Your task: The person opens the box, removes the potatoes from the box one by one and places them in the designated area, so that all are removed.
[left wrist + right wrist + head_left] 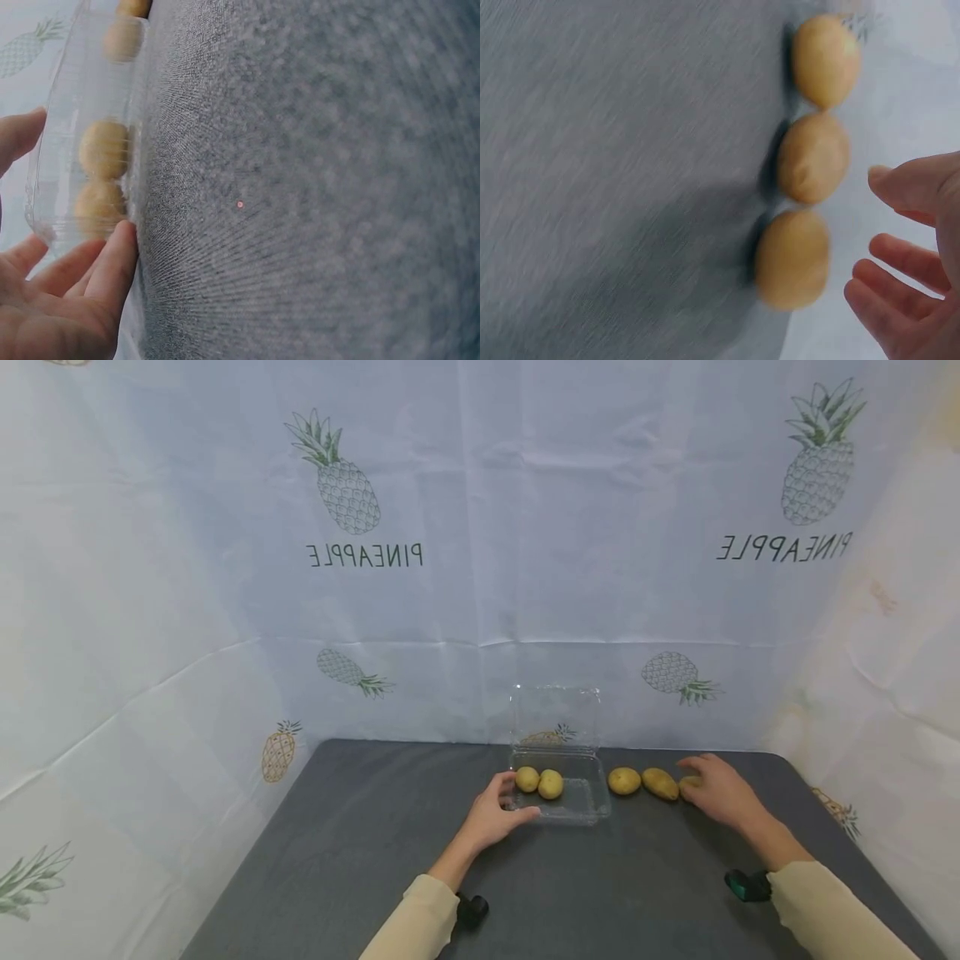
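Note:
A clear plastic clamshell box [573, 810] stands with its lid raised near the table's back edge. Two yellow potatoes [551, 784] sit in its left part. My left hand [489, 817] holds the box at its left front corner, the thumb along the front and fingers at the left end. To the right of the box, three more potatoes lie in a row: one potato [624, 781] nearest the box, a longer potato [660, 784], and an end potato [793, 260] partly hidden by my right hand [722, 789] in the head view. The right fingers are spread around it, apart from it in the right wrist view.
A dark grey table [360, 860] carries everything. Behind it and at both sides hangs a white cloth [480, 568] printed with pineapples. Dark wrist straps [747, 886] show below the sleeves.

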Available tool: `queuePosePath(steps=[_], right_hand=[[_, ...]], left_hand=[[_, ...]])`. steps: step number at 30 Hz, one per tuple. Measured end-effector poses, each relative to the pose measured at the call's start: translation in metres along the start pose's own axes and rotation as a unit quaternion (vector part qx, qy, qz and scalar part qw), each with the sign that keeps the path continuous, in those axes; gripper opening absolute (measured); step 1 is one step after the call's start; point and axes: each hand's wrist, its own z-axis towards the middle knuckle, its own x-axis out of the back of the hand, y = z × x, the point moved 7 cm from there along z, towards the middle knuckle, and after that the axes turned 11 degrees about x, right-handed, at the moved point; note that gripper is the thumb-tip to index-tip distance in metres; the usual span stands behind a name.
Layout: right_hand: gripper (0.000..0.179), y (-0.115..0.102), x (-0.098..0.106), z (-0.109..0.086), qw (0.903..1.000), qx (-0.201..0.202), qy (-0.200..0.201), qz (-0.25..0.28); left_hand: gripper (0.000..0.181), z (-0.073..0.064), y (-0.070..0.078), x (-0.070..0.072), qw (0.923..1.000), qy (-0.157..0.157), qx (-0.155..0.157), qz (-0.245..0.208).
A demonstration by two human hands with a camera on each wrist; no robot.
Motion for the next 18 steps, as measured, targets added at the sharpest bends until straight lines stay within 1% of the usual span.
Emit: queuePosePath(steps=[6,13,18], right_hand=[[0.036,-0.026,0.000,0.011,0.9996,0.017,0.014,0.016],[0.035,-0.048,-0.005,0.022,0.9973,0.031,0.026,0.060],[0.035,-0.065,-0.011,0.031,0.9964,0.037,0.034,0.068]], left_hand=[[0.079,-0.001,0.001,0.000,1.0000,0.003,-0.005,0.003],[0.079,-0.001,0.001,-0.001,1.0000,0.003,-0.002,0.001],[0.078,-0.002,0.002,-0.001,1.0000,0.003,-0.003,0.000]])
